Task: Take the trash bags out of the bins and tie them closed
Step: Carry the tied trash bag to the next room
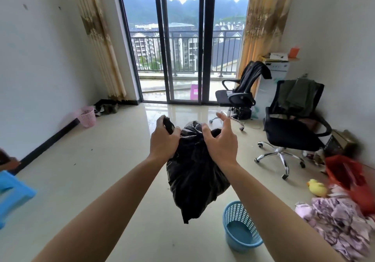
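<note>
Two hands: raised at bag top
Left hand [162,139]: closed on black trash bag [194,172] flap
Right hand [220,137]: fingers spread, thumb on bag
Blue bin [239,227]: on floor below

trash bag [194,170]: black | near bin [240,228]: blue lattice | far bin [87,116]: pink lattice

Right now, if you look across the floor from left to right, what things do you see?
Blue stool → pink bin → left hand → black trash bag → right hand → blue bin → yellow duck toy → red bag.
</note>
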The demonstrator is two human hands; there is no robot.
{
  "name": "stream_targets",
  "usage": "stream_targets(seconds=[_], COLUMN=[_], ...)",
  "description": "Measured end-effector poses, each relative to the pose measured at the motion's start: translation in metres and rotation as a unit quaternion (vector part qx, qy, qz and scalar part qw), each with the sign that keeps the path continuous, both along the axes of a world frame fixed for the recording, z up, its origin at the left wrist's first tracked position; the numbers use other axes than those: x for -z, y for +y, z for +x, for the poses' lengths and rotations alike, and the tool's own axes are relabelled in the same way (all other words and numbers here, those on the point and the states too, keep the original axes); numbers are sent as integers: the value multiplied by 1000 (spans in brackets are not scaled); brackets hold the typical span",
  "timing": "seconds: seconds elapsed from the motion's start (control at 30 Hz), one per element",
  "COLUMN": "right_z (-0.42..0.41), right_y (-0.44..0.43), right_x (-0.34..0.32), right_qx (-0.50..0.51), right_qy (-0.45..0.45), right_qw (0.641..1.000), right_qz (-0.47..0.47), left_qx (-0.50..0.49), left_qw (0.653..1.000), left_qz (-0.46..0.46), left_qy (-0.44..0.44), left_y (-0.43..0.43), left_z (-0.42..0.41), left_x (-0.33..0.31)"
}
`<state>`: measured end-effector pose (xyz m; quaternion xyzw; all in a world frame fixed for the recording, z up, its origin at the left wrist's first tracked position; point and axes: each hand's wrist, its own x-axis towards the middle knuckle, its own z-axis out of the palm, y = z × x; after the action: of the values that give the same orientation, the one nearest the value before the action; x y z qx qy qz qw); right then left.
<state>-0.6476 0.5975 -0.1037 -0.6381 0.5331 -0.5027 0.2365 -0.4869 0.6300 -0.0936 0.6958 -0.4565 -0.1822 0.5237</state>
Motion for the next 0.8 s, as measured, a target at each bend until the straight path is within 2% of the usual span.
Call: stream_targets(seconds=[0.47,0.63,0.8], right_z=[-105,-109,-139], right_y=[54,113,190], right_x=[-7,-16,-19], right_qx=[-63,-91,-67], right_qy=[2,6,-5], right_qw=[998,996,998], right_qz=[1,-3,-2], left_qx=[-99,-144,-155], left_qw=[995,989,988], left_qz=[14,7,3], left_qy=[14,20,16], left_y=[86,160,250], left_z=[-125,-139,-178], left_x=[-14,-23,-35])
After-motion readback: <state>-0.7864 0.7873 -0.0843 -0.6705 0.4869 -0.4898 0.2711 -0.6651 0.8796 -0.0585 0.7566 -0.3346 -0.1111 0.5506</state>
